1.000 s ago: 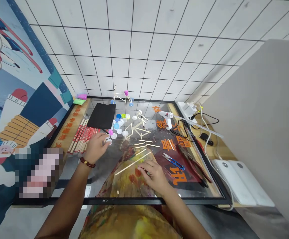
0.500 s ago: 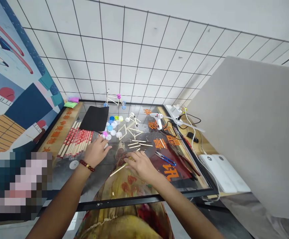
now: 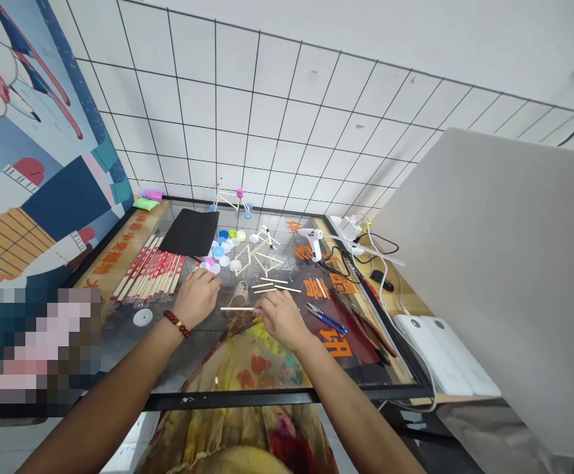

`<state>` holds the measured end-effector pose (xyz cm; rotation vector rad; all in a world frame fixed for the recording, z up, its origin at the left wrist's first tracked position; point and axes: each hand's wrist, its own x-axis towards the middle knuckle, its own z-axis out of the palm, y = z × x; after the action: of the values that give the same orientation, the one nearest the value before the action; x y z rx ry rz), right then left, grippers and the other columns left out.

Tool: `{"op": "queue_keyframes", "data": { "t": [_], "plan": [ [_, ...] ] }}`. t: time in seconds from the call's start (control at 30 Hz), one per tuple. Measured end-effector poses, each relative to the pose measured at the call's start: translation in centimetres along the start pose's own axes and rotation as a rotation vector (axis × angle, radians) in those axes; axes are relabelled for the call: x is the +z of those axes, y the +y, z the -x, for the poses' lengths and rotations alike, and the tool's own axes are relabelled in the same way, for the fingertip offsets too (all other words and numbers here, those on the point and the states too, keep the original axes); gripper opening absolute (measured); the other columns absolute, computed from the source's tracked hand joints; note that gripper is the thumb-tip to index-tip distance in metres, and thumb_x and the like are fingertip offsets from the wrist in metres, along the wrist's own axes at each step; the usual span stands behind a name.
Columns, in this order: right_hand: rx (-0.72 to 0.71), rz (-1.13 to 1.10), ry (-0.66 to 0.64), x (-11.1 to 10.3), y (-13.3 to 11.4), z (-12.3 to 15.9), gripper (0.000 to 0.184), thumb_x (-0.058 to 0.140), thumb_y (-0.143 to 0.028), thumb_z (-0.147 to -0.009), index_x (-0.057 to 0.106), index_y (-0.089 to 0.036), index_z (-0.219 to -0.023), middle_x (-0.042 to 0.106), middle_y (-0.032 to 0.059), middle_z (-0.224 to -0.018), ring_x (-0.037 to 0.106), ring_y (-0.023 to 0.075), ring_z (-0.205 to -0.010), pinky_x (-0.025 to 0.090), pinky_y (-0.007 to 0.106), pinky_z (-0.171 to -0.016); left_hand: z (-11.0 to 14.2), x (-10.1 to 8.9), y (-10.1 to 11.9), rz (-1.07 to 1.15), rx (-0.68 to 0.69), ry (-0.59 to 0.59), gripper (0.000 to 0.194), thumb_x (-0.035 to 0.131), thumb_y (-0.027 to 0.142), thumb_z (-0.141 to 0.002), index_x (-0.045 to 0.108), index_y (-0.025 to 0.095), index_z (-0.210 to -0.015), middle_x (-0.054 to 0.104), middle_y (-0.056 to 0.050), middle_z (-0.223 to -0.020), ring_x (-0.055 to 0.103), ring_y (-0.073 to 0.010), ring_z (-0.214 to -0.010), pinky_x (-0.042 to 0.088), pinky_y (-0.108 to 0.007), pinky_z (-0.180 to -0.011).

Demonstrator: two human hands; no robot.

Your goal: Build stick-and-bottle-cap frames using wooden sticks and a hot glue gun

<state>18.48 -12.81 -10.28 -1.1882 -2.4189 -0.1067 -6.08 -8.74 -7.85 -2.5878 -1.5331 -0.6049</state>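
My right hand is closed on a thin wooden stick, which points left just above the glass tabletop. My left hand is beside the heap of plastic bottle caps, fingers curled together; anything they hold is hidden. Several short cut sticks lie beyond my right hand. Behind these stands a frame of glued sticks with white caps on it. To the right of my right hand lie blue-handled snips.
Chopsticks in red-printed wrappers lie left, near a black sheet and a loose clear cap. A white glue gun stands at the back right, its cable by a power strip. A finished-looking stick model stands by the wall.
My right hand has turned the stick from slanting to nearly level and moved slightly away from me. My left hand has drawn its fingers together near the caps. The view has shifted a little.
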Motion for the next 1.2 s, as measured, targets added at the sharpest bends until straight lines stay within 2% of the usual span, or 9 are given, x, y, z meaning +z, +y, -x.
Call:
{"op": "queue_keyframes", "data": {
  "t": [0.17,0.3,0.37,0.43,0.57,0.7,0.93,1.07,1.2],
  "plan": [
    [-0.080,-0.066,-0.021,-0.4,0.6,-0.2,0.014,0.058,-0.027,-0.097,0.067,-0.020,-0.090,0.068,0.0037,-0.084,0.057,0.0173,-0.079,0.031,0.032,-0.074,0.4,-0.7,1.7,0.194,0.162,0.086,0.027,0.051,0.035,-0.097,0.069,0.019,-0.109,0.070,-0.009,-0.108,0.059,-0.0232,-0.107,0.048,-0.039,-0.094],
    [0.206,-0.051,0.124,-1.8,3.9,0.4,0.016,0.054,-0.022,-0.097,0.071,-0.022,-0.095,0.070,0.0053,-0.085,0.060,0.0196,-0.081,0.035,0.033,-0.072,0.7,-0.7,2.6,0.190,0.288,-0.065,0.030,0.058,0.044,-0.093,0.070,0.020,-0.107,0.069,-0.009,-0.108,0.059,-0.0251,-0.104,0.049,-0.040,-0.089],
    [0.342,0.000,0.181,-2.4,5.8,1.0,0.020,0.053,-0.021,-0.096,0.072,-0.022,-0.093,0.070,0.0066,-0.086,0.060,0.0213,-0.082,0.037,0.034,-0.072,0.8,-0.4,2.7,0.169,0.304,-0.131,0.025,0.056,0.038,-0.095,0.071,0.020,-0.103,0.069,-0.009,-0.104,0.059,-0.0243,-0.100,0.048,-0.039,-0.084],
    [0.384,0.010,0.197,-2.6,7.0,1.4,0.021,0.053,-0.020,-0.096,0.073,-0.022,-0.093,0.070,0.0069,-0.087,0.060,0.0222,-0.083,0.038,0.034,-0.073,0.8,-0.1,2.7,0.150,0.313,-0.165,0.024,0.050,0.030,-0.098,0.071,0.019,-0.096,0.068,-0.009,-0.098,0.058,-0.0233,-0.096,0.047,-0.037,-0.081],
    [0.260,-0.127,0.098,-2.1,6.3,1.4,0.015,0.060,-0.023,-0.094,0.073,-0.024,-0.101,0.069,0.0064,-0.095,0.059,0.0214,-0.089,0.041,0.034,-0.078,0.7,0.2,2.7,0.123,0.339,-0.186,0.033,0.043,0.024,-0.100,0.070,0.018,-0.083,0.066,-0.009,-0.094,0.056,-0.0216,-0.090,0.046,-0.035,-0.077],
    [0.198,-0.171,-0.048,-1.2,4.4,0.8,0.011,0.067,-0.029,-0.092,0.073,-0.026,-0.101,0.067,0.0042,-0.096,0.058,0.0199,-0.091,0.038,0.033,-0.078,0.7,0.1,2.9,0.115,0.330,-0.191,0.032,0.042,0.025,-0.100,0.069,0.017,-0.085,0.065,-0.008,-0.094,0.055,-0.0214,-0.089,0.045,-0.035,-0.077],
    [0.273,-0.077,0.028,-1.7,4.1,0.7,0.012,0.063,-0.030,-0.094,0.071,-0.022,-0.097,0.067,0.0067,-0.091,0.057,0.0218,-0.087,0.039,0.034,-0.077,0.7,0.0,3.0,0.131,0.306,-0.194,0.029,0.040,0.021,-0.099,0.066,0.018,-0.088,0.064,-0.009,-0.094,0.055,-0.0219,-0.089,0.045,-0.036,-0.078],
    [0.100,-0.230,0.010,-2.1,2.7,0.4,0.022,0.063,-0.041,-0.093,0.070,-0.022,-0.103,0.068,0.0063,-0.096,0.059,0.0208,-0.090,0.041,0.034,-0.080,0.8,0.0,3.3,0.149,0.253,-0.193,0.026,0.037,0.020,-0.100,0.062,0.017,-0.092,0.064,-0.008,-0.093,0.056,-0.0222,-0.087,0.044,-0.037,-0.077],
    [-0.044,-0.238,-0.070,-1.6,1.2,0.1,0.019,0.053,-0.031,-0.100,0.070,-0.022,-0.103,0.067,0.0044,-0.087,0.058,0.0183,-0.084,0.038,0.032,-0.076,0.8,0.2,3.5,0.160,0.222,-0.219,0.026,0.035,0.021,-0.101,0.060,0.018,-0.093,0.064,-0.007,-0.090,0.059,-0.0207,-0.084,0.044,-0.034,-0.074]
  ]
}}
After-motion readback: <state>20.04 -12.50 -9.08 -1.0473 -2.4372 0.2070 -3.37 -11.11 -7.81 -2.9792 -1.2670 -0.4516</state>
